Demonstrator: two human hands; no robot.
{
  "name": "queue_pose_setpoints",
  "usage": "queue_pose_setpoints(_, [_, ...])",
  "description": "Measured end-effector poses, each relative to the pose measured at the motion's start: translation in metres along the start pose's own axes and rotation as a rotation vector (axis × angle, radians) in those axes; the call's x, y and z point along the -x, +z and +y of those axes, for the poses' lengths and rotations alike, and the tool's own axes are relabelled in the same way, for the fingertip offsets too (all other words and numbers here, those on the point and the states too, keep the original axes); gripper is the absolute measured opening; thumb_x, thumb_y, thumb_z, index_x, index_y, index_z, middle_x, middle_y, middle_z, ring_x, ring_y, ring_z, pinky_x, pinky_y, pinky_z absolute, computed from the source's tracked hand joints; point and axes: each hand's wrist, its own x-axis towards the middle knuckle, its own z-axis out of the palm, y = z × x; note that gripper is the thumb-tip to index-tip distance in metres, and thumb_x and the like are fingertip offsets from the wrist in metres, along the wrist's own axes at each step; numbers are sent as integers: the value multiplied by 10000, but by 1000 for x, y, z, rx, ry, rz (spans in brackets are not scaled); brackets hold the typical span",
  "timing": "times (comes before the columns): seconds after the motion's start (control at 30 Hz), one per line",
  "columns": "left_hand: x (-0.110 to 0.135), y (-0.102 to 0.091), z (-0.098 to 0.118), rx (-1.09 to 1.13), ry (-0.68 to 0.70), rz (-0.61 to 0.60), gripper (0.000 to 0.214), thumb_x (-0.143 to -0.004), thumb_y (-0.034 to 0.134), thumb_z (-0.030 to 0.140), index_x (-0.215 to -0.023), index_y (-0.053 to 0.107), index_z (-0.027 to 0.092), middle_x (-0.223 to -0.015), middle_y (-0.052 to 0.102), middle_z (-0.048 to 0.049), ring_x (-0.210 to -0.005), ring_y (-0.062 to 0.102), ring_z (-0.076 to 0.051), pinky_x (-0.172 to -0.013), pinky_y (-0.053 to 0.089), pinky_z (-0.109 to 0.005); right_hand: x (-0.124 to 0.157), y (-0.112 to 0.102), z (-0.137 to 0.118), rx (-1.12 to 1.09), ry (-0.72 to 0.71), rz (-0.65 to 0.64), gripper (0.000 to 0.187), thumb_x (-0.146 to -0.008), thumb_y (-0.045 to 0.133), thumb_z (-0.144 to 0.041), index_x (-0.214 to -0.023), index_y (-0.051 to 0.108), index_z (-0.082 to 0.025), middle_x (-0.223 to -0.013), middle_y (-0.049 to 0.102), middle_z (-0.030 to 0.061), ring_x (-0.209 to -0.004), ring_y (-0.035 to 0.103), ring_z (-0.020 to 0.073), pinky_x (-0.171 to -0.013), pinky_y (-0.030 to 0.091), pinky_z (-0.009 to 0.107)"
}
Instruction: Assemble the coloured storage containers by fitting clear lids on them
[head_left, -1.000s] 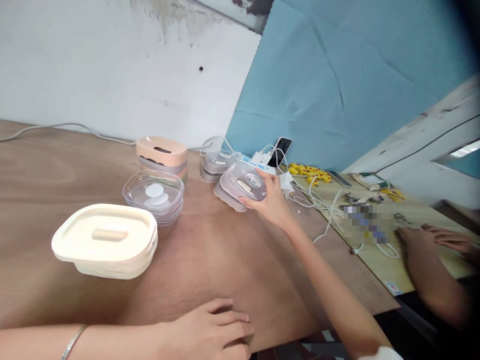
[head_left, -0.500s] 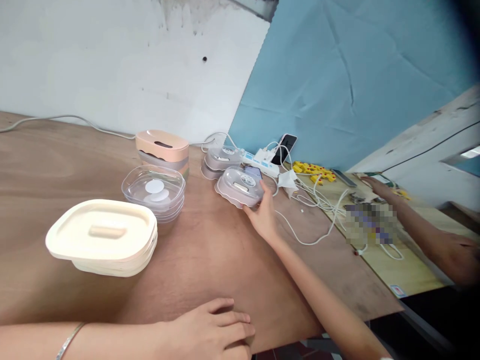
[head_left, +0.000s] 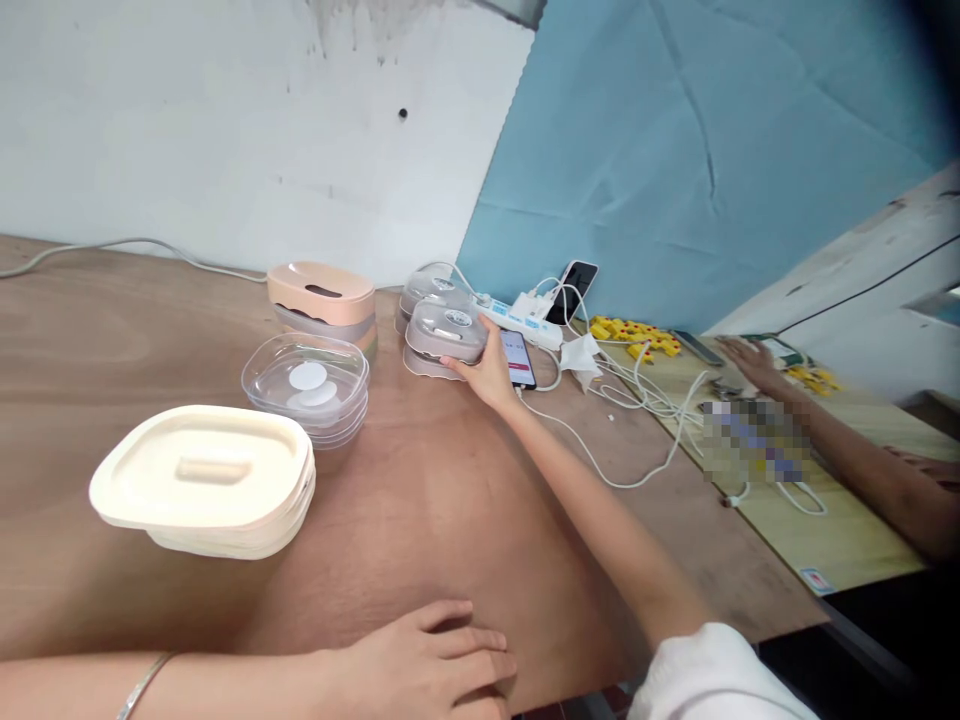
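My right hand (head_left: 487, 372) grips the right side of a grey plastic box (head_left: 450, 330) with a clear domed top and a round label. This box stands close in front of a similar box (head_left: 435, 290), partly covering it. My left hand (head_left: 442, 665) lies on the table's front part with its fingers apart, holding nothing. To the left are a stack of cream lids or trays (head_left: 202, 465), a stack of clear plastic trays (head_left: 307, 380), and a peach piece with a slot (head_left: 321, 290) on top of grey and other-coloured pieces.
A lit phone (head_left: 517, 358) lies right of my right hand, by a white power strip (head_left: 521, 322) and tangled white cables (head_left: 637, 400). Another phone (head_left: 574, 285) leans on the blue sheet. Yellow pieces (head_left: 637, 335) and another person's arm (head_left: 840, 440) are at the right.
My right hand has moved the grey box left and back, close to the similar box. The lit phone now shows more fully. My left hand stays about where it was.
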Motion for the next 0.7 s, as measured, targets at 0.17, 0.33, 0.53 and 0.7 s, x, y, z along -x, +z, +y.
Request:
queue_pose_setpoints(0.17, [-2,-3,-1,-3,0,15,228,-1000,378,247,-999,602,206,-1190,625,22,-1146,520,-119,-1080,293,-287,-21,8,6,4,-31,-42,963,-671,673,-623,-1398,231,-173,-1447,338,166,-1341,325,283,-1093,281,463])
queue_pose_setpoints(0.33, [0,2,-1,-17,4,47,232,-1005,374,237,-1000,603,200,-1173,636,23,-1143,521,-99,-1114,231,-281,-28,13,9,9,-17,-52,1062,-653,661,-661,-1432,152,-148,-1475,275,201,-1361,281,316,-1093,257,496])
queue_pose_setpoints(0.53, [0,12,-2,45,-51,66,270,-1029,312,225,-1057,573,163,-1067,686,39,-1132,543,-61,-1117,225,-226,-3,16,-20,158,-48,158,908,-787,559,-570,-1435,91,-140,-1482,176,221,-1398,150,340,-1084,194,580])
queue_pose_setpoints(0.7, [0,4,-4,84,-42,-55,347,-1037,231,206,-1157,544,120,-1158,666,16,-1168,532,-79,-1076,313,-228,44,22,-95,44,-314,189,416,-888,413,-318,-1288,360,-218,-1326,420,152,-1308,357,285,-1051,289,554])
